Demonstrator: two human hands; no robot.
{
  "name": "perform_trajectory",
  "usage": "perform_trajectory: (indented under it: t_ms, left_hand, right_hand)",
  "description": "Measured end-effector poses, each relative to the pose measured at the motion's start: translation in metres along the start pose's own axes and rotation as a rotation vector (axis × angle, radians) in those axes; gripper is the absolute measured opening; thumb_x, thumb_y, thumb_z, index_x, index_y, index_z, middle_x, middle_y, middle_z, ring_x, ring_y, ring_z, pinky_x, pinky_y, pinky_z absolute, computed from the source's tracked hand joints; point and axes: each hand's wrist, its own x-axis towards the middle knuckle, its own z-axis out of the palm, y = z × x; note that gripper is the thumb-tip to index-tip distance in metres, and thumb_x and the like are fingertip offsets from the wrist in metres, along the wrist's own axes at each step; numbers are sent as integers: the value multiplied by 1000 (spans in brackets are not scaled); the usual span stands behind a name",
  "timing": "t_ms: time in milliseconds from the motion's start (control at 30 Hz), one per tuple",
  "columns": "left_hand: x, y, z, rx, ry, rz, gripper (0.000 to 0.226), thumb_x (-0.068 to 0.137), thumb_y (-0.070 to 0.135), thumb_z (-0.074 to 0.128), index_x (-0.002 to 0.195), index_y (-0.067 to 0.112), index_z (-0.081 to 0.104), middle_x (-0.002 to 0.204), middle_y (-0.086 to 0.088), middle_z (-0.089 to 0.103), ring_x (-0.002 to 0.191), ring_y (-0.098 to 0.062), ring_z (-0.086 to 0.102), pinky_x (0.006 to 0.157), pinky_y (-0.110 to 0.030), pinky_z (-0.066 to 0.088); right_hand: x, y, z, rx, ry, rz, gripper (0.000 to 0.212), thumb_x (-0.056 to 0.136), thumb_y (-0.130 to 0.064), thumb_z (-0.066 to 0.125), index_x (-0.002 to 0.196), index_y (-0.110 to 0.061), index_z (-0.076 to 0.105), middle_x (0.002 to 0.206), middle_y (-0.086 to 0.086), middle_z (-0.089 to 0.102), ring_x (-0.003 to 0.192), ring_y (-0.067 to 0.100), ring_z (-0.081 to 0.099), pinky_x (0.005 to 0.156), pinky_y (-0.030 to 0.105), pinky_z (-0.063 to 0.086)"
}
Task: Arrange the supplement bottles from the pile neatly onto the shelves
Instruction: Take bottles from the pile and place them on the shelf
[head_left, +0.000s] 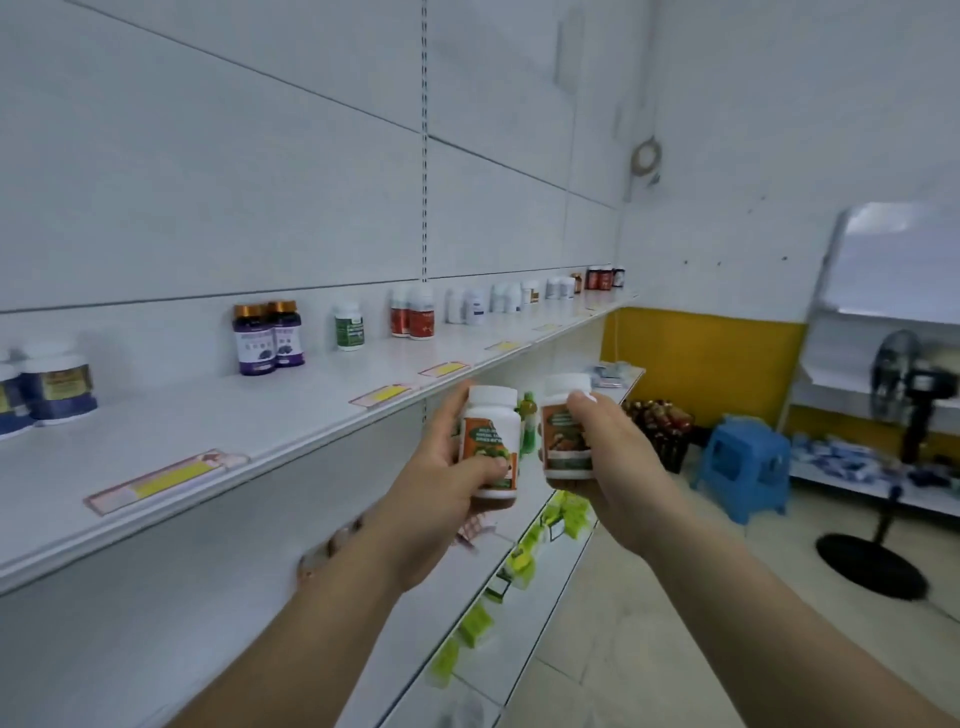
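My left hand (441, 488) grips a white bottle with an orange label (491, 441), held upright in front of the shelf edge. My right hand (613, 467) grips a second white bottle with an orange and brown label (566, 431) right beside it. Both bottles hover just below the long white top shelf (218, 431). Along that shelf's back stand blue bottles (57, 384) at the far left, two purple bottles (267, 335), a green-labelled bottle (349, 325), red-labelled bottles (413, 312) and several white ones (498, 299) further right.
Yellow price tags (161, 483) line the shelf's front edge. Lower shelves hold green packets (530, 545). A blue plastic stool (743, 467), a crate of dark bottles (660, 421) and a black standing fan (904, 415) are on the floor to the right.
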Motion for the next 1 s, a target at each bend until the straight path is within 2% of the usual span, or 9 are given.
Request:
perform_trajectory:
  t_ms: [133,267,367,600,733,800,900,933,1000]
  left_hand:
    - [79,-19,17,-5,-87,-15,68,89,-8,48,125,50,40,106,2,63,106,-34,60,90,-53,51]
    - [156,-52,53,-5,-181,-31,76,86,-11,48,134,46,34,113,-3,60,96,-25,63,72,-34,55]
    - [201,-76,79,12,-235,-35,83,82,-17,48,138,42,32,118,-9,58,91,-22,64,72,-32,54]
    - [328,-144,174,-220,-315,-146,76,62,-4,57,120,44,49,117,-17,58,94,-34,62,73,-41,55]
    - [394,-172,215,-198,-256,-168,82,72,-14,48,132,42,42,122,-13,55,101,-35,59,70,-39,55]
    - [427,-181,230,-159,-230,-162,78,79,-17,40,130,41,41,120,-13,55,96,-34,59,64,-35,55]
    - [483,-195,247,-73,-166,-118,68,86,-12,38,127,41,42,116,-19,54,85,-31,59,56,-28,53]
    - [504,-200,252,-50,-132,-101,65,88,-10,39,127,42,41,115,-18,55,85,-30,60,55,-27,52]
    - [550,-208,256,-9,-71,-44,63,89,-6,43,127,44,38,113,-12,57,90,-29,60,57,-27,52]
  right_hand:
    - [65,0,-33,-22,74,-6,14,97,-29,46,105,-26,58,90,7,64,75,19,62,65,35,50]
    - [130,12,-84,-60,125,-13,14,97,-26,47,104,-27,59,100,11,66,84,26,65,68,41,56]
    - [169,19,-122,-73,144,-9,11,96,-26,49,102,-27,59,102,11,67,90,29,67,79,50,57]
    - [275,33,-249,98,195,157,19,97,-33,49,103,-17,57,86,9,67,72,22,63,67,38,51]
    - [336,41,-299,72,185,175,21,97,-38,46,102,-21,56,91,9,67,75,22,63,69,37,51]
    - [370,46,-319,61,193,175,17,98,-39,44,98,-26,54,90,8,65,77,22,62,74,39,52]
    - [425,59,-345,-71,176,62,10,98,-39,45,104,-37,52,97,3,62,86,21,62,85,47,53]
    - [445,61,-351,-144,167,-13,8,96,-37,49,102,-42,51,98,-2,62,88,18,62,84,45,54]
    - [490,61,-361,-235,148,-183,17,92,-31,57,99,-45,50,100,-9,60,90,11,62,74,32,57]
